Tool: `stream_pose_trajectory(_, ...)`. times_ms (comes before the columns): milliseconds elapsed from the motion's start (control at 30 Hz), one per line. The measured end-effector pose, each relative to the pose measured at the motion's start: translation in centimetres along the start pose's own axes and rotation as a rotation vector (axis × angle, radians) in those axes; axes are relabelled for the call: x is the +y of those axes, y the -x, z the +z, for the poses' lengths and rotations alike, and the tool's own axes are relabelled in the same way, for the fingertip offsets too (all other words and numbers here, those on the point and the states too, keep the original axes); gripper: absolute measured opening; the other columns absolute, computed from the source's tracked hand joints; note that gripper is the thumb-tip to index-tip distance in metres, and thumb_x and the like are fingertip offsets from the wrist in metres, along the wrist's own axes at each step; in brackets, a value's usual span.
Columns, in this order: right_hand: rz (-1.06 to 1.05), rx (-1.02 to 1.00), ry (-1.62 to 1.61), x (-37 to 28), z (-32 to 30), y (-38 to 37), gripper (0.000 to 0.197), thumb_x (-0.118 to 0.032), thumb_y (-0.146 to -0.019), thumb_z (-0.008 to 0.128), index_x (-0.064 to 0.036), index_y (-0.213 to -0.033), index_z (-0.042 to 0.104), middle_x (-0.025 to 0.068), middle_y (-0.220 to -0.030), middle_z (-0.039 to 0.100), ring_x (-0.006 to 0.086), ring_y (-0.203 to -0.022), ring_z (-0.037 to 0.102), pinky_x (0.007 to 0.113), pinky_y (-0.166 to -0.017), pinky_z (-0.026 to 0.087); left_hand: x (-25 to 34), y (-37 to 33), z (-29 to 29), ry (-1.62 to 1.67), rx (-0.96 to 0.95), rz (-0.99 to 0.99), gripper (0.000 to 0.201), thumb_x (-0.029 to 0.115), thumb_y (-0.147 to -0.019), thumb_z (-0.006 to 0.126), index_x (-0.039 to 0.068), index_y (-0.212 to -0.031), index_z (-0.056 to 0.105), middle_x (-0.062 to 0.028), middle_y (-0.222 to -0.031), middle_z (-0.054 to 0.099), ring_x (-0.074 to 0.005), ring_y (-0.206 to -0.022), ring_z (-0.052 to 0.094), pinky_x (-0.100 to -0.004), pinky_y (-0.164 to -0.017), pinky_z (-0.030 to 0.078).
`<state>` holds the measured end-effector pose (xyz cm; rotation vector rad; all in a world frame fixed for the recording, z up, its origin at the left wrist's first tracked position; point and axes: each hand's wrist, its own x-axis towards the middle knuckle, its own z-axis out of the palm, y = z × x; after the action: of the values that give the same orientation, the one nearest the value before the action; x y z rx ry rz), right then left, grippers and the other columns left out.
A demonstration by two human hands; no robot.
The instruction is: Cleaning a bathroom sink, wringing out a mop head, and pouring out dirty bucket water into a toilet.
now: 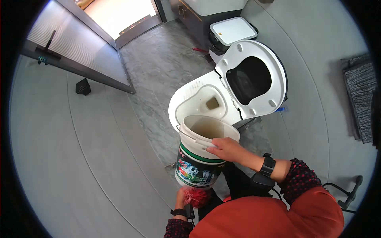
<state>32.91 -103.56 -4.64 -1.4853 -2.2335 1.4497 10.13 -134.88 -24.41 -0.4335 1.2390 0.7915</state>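
A large white bucket [200,158] with a green band and a dark, colourful printed side tilts forward, its mouth over the near edge of the toilet bowl [190,89]. Inside it shows a murky brownish bottom or liquid; I cannot tell which. My right hand [227,150] is closed over the bucket's near right rim, by the wire handle [190,137]. At the bucket's base is my left hand [181,197], its fingers mostly hidden by the bucket and a red fluffy thing [196,197]. The white toilet seat [276,77] stands raised, and dark water sits in the bowl's drain.
A bin with a white lid [233,31] stands behind the toilet, beside a dark cabinet [190,16]. The glass door [75,43] is open at upper left. A dark grey towel [360,97] hangs on the right wall. Grey tiled floor [151,67] lies left of the toilet.
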Motion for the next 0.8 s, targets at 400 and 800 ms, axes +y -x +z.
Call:
stream_pose_trajectory(400, 0.006, 0.066, 0.055, 1.1, 3.3, -0.4, 0.040, -0.041, -0.085, 0.054, -0.0014, -0.078, 0.057, 0.0216, -0.077, 0.061, 0.0402, -0.076, 0.060, 0.048, -0.067, 0.046, 3.0, 2.0, 0.4, -0.035, -0.014, 0.020, 0.020, 0.007, -0.084, 0.049, -0.003, -0.101, 0.050, -0.0170, -0.096, 0.062, -0.0278, -0.086, 0.064, -0.0394, -0.079, 0.054)
stream_pose_trajectory(800, -0.026, 0.088, 0.075, 1.3, 3.3, -0.4, 0.040, -0.040, -0.085, 0.054, -0.0016, -0.076, 0.056, 0.0211, -0.076, 0.061, 0.0398, -0.076, 0.060, 0.048, -0.066, 0.045, 3.8, 4.5, 2.2, -0.040, -0.023, 0.062, 0.021, 0.005, -0.079, 0.053, -0.005, -0.096, 0.058, -0.0148, -0.093, 0.065, -0.0257, -0.081, 0.065, -0.0367, -0.076, 0.054)
